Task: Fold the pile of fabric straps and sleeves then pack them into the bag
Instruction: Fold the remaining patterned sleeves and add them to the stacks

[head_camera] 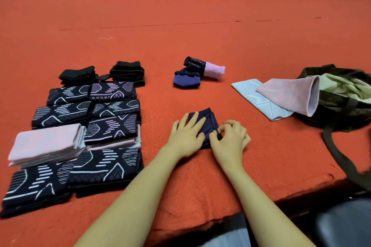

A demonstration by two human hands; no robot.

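We see a folded dark navy fabric sleeve with faint purple stripes point(204, 124) lying on the red felt-covered table point(180, 46), close to its near edge. Our left hand point(185, 136) lies flat on the sleeve's left half, fingers straight and slightly spread. Our right hand point(230, 138) sits at the sleeve's right corner, fingers curled, thumb and fingertips pinching the fabric edge.

To the left, we note rows of folded navy sleeves with pale line patterns point(96, 118), a stack of folded pink cloths point(47, 144) among them, and two stacks of folded black pieces point(127, 73) behind. Beyond the hands lies a small unfolded heap of navy, blue and pink sleeves point(196, 73).

At the right, the dark olive fabric bag point(341, 106) stands open, its strap point(337, 154) trailing over the table edge. A pink sleeve point(291, 94) and a pale blue patterned sleeve point(259, 98) lie against the bag's mouth.
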